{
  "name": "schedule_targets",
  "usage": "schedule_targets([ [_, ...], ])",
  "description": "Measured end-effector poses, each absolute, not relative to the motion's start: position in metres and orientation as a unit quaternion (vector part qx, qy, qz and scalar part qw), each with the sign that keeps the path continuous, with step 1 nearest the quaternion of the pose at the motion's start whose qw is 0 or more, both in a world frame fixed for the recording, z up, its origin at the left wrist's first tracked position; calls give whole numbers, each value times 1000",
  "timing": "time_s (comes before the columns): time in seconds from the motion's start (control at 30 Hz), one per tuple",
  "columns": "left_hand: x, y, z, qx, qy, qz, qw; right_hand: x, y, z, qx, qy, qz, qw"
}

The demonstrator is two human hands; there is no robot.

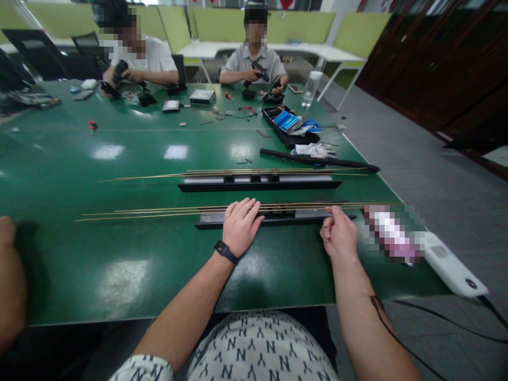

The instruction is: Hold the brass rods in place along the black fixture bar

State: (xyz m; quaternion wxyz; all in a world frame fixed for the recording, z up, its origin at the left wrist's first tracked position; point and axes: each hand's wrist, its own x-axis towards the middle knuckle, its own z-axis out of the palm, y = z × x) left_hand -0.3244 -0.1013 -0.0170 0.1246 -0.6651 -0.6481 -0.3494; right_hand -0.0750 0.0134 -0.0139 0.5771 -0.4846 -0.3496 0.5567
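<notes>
My left hand (241, 225) lies with fingers stretched over the nearer long black bar (210, 226) and the thin gold-coloured rods (159, 212) that run along it. The rods stick out well past the bar's left end. Near the bar's right end, my right hand (339, 233) is closed in a pinch, fingertips close to the rods; what lies between them, if anything, is too small to make out. Farther back, parallel to the first, rests a second black bar (260, 186) with a light inner strip and more thin gold rods (151, 177) on it.
A black tube (317, 159), white gloves (315, 150) and a black tray (283, 135) with blue items lie behind. A white power strip (448, 264) sits by the right edge. Two people work across the green table (79, 275); another person's arm (10, 291) is at left.
</notes>
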Motion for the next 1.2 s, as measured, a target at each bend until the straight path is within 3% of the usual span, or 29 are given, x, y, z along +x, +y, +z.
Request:
schedule_targets([
  [0.23,-328,-102,-16,-672,-648,-340,115,-80,10,-16,-466,-384,586,540],
  [0.57,-329,-105,-12,-679,-653,-317,109,-74,17,-15,-490,-339,539,595],
  [1.2,-330,-109,-9,-667,-659,-333,101,-81,8,-12,-466,-388,593,530],
])
